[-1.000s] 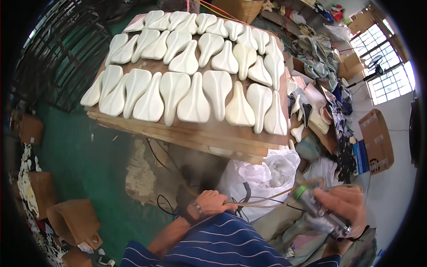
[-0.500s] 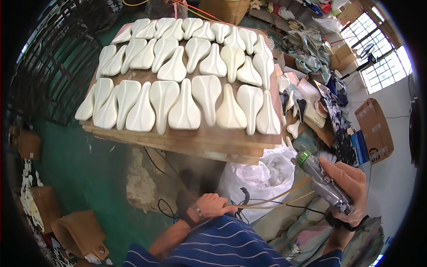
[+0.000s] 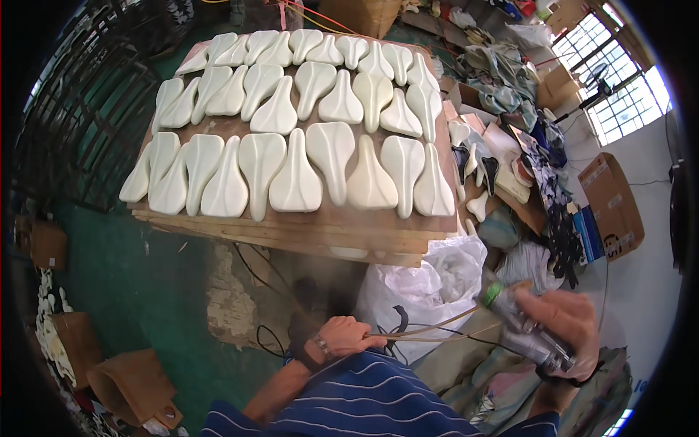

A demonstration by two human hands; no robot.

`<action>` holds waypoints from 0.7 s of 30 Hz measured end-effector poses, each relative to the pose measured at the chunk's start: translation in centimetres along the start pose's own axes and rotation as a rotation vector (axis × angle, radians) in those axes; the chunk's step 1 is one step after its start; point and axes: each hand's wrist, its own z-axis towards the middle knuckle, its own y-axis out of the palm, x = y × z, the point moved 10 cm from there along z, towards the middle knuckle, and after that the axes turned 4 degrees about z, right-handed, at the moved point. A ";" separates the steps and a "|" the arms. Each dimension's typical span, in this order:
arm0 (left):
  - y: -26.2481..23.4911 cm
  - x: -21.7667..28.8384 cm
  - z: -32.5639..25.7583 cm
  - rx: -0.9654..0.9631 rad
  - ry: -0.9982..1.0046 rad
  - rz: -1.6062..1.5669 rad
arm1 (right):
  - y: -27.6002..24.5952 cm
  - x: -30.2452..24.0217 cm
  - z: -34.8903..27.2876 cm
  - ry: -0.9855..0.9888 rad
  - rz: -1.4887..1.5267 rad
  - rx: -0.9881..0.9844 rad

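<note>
Head view: the right hand (image 3: 564, 328) is wrapped tight around a metal spray gun with a green-capped nozzle (image 3: 520, 326), low at the right, its tip aimed up and left toward the boards. The left hand (image 3: 349, 336) is closed in a fist on the thin tan hoses (image 3: 429, 331) that run across to the gun, held near the blue striped shirt (image 3: 364, 400).

Between the gun and the wooden pallet boards (image 3: 291, 229) sits a crumpled white plastic bag (image 3: 426, 280), partly under the boards' near edge. On the boards lie rows of cream, saddle-shaped foam pads (image 3: 291, 131), packed side by side and touching. To the right are heaps of loose pads, fabric and a brown cardboard box (image 3: 611, 207); the green floor (image 3: 124, 291) carries black cables and brown bags at lower left.

Compared with half a second ago, the gun has dropped lower and tilted flatter, and a faint haze now hangs above the left hand.

The gun's trigger is hidden by the fingers, and the hoses' far ends cannot be followed.
</note>
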 end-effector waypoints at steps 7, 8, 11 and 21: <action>1.1 0.9 0.9 -0.021 0.023 0.041 | -1.8 2.1 -2.1 0.029 0.066 0.194; 1.2 1.0 1.0 -0.031 0.022 0.041 | -2.0 2.7 -2.5 0.050 0.069 0.186; 1.6 1.2 1.1 -0.060 -0.002 0.042 | -1.8 3.4 -3.3 0.108 0.009 0.080; 2.6 1.7 2.2 -0.095 0.018 0.074 | -2.2 4.4 -4.9 0.088 0.049 0.212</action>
